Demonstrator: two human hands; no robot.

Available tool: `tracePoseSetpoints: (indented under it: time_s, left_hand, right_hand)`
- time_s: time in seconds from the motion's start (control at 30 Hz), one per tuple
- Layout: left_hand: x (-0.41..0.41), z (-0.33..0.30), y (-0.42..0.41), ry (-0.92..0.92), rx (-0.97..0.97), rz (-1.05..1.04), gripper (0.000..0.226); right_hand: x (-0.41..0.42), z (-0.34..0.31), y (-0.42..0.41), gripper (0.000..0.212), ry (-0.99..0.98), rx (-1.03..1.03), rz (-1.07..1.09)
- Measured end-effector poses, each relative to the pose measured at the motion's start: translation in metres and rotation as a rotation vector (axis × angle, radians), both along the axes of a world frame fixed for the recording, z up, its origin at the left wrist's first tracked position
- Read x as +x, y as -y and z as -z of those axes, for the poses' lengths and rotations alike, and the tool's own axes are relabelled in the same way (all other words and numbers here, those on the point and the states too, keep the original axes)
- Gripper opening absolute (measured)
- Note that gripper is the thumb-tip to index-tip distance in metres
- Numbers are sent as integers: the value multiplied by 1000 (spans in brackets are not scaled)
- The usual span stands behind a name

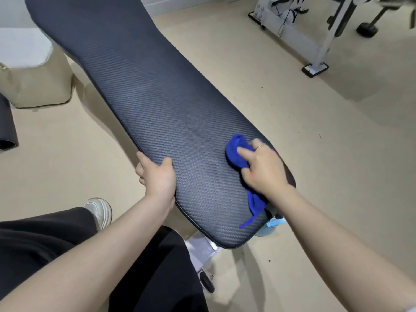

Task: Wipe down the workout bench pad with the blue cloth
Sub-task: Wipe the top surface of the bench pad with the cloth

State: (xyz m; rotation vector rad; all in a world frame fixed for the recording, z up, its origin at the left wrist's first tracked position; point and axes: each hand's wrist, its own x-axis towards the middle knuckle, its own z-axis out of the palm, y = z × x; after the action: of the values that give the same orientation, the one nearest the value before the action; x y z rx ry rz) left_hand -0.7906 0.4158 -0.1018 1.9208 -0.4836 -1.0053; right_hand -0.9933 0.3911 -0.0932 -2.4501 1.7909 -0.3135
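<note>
A long black bench pad (144,91) with a woven texture runs from the top left down to the lower middle. My right hand (263,168) presses a bunched blue cloth (236,152) onto the pad near its right edge; a tail of the cloth (253,210) trails toward the pad's near end. My left hand (156,174) grips the pad's left edge, thumb on top, fingers wrapped under.
A tan bag (38,84) with white contents stands on the floor at left, next to a dark rolled mat (7,129). A grey machine frame (315,41) stands at the top right. A light-blue object (273,224) peeks out below the pad's near right edge. My legs and white shoe (100,209) are at bottom left.
</note>
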Motion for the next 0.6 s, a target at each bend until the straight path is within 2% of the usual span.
tracePoseSetpoints:
  time_s: [0.07,0.1,0.13,0.17,0.27,0.3,0.37,0.43,0.53,0.6]
  left_hand:
    - [-2,0,1,16,20,-2,66]
    - [-3,0,1,27,20,-4,68]
    - [-5,1,1,43,15,-5,70]
    - [-5,3,0,56,5,-7,71]
    - [-2,12,-5,48,-34,-1,72]
    - [-1,14,-7,22,-52,-2,73]
    - [-3,13,-11,-11,-91,-8,74]
    - [-7,9,-12,-15,-95,-29,72]
    - [-9,2,-9,-52,-93,-45,67]
    - [-2,7,-8,-95,-128,-37,68]
  right_hand:
    - [0,6,-26,33,-20,6,-287]
    - [-5,8,-30,36,-53,6,-368]
    - [-11,8,-26,36,-60,-6,-360]
    - [-17,6,-17,35,-45,-12,-249]
    - [-37,6,14,27,19,13,368]
    - [-39,7,19,24,45,22,479]
    - [-23,3,11,17,86,35,542]
    - [7,2,-15,18,88,30,383]
    - [38,6,-52,29,41,8,-87]
    - [28,4,-40,30,11,-14,-208]
